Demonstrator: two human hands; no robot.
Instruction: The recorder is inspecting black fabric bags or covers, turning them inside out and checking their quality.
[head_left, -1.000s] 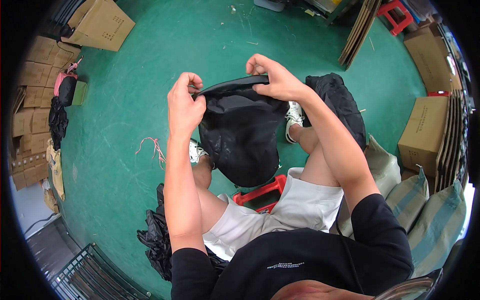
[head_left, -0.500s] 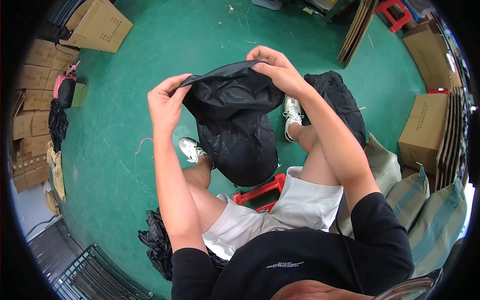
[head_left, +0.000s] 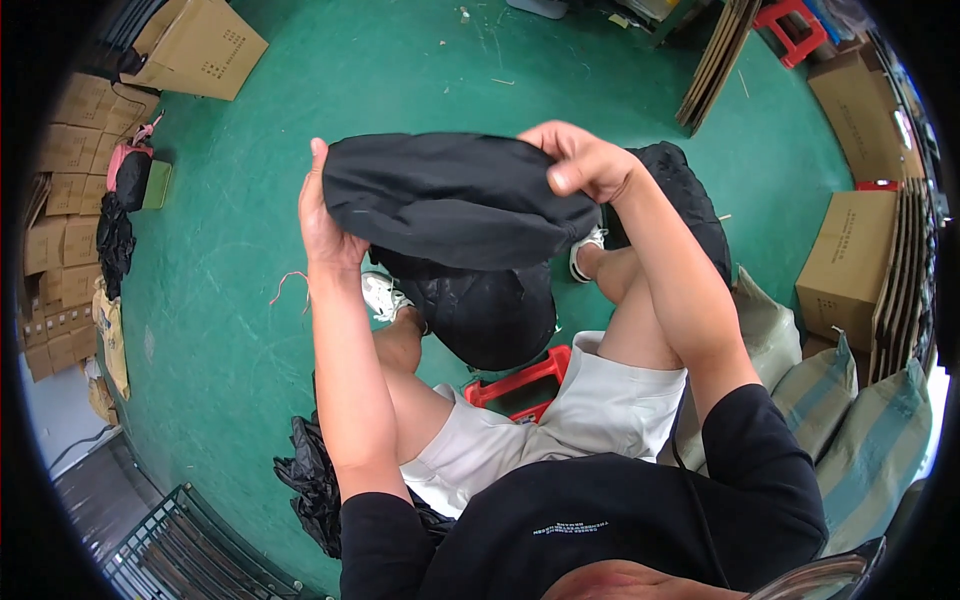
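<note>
A black fabric piece [head_left: 450, 195], like a cover or bag, is stretched sideways between my hands, its long edges curved. My left hand [head_left: 328, 220] grips its left end, the thumb upright along the edge and the other fingers hidden behind the cloth. At the upper right end, my right hand [head_left: 585, 165] pinches the fabric between thumb and curled fingers. Just below it, between my feet, is a dark rounded bundle [head_left: 490, 320] of black material, partly covered by the held piece. I cannot tell whether the two are joined.
A red plastic stool [head_left: 520, 385] is between my legs. Black cloth heaps lie by my right foot [head_left: 685, 195] and at my left side [head_left: 312, 490]. Stuffed woven sacks [head_left: 870, 450] and cardboard boxes [head_left: 845, 260] line the right; stacked cartons [head_left: 75, 200] stand left.
The fabric has gone from a hanging, draped fold to a flatter, wider shape turned up between my hands. My right hand has moved right and lower, and my left thumb now points up.
</note>
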